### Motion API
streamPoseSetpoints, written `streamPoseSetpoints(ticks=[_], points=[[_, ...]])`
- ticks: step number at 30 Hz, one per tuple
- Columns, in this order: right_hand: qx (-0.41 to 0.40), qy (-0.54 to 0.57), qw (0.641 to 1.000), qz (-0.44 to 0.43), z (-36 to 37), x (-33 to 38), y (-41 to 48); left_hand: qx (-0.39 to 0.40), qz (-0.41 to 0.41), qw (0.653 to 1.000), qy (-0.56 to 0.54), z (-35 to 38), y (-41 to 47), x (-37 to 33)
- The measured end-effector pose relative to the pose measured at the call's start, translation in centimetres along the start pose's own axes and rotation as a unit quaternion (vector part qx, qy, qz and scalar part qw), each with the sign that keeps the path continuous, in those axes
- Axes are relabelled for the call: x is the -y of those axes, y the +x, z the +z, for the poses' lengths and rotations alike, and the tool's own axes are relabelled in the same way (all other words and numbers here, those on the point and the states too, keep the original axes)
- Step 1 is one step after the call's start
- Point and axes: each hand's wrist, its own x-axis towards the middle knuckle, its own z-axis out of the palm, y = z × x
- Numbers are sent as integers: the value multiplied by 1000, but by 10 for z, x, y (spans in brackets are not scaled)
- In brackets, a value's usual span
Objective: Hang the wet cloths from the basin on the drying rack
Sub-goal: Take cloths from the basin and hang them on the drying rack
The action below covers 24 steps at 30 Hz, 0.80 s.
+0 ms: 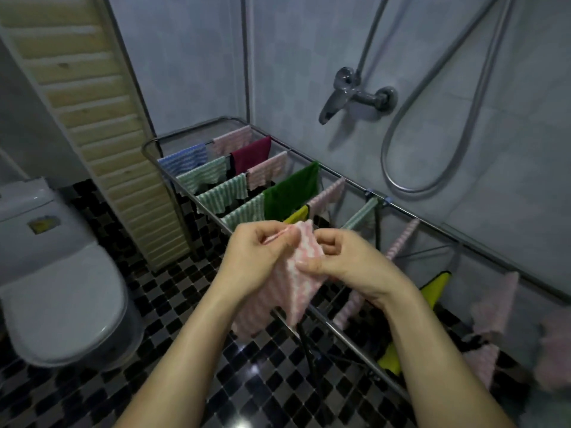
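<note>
Left hand (256, 257): pinches the pink striped cloth (290, 291) at its top edge.
Right hand (349, 261): grips its right side.
Cloth: hangs at centre frame.
Drying rack (432, 226): just beyond, long axis upper left to lower right; both hands equally near.

Shiny metal tubing on the drying rack (193, 196); soft ribbed fabric in the pink-striped cloth (296, 282); glossy mosaic floor (185, 304); pale bare-wood louvres (92, 118) far left; polished chrome tap (349, 94); smooth glossy toilet lid (61, 298).
</note>
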Motion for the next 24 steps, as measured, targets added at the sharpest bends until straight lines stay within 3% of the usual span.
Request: streamPoseSetpoints(ticks=[3,5,10,15,18,24], points=[[10,-61,998,5,-20,-15,-26,-39,-14,995,-87,24,-13,-11],[20,-19,999,21,-39,-29,-51,-55,-26,990,-129,50,-25,-18],[40,149,986,54,-86,-55,-105,-58,-27,990,-124,109,-53,-26],[25,122,992,24,-139,-77,-160,-66,-35,989,-130,163,-64,-37],[-33,91,994,47,-170,-85,-177,-46,-30,993,-108,185,-59,-35],[-170,148,972,66,-221,-109,-180,53,-45,998,-11,235,-34,-26]])
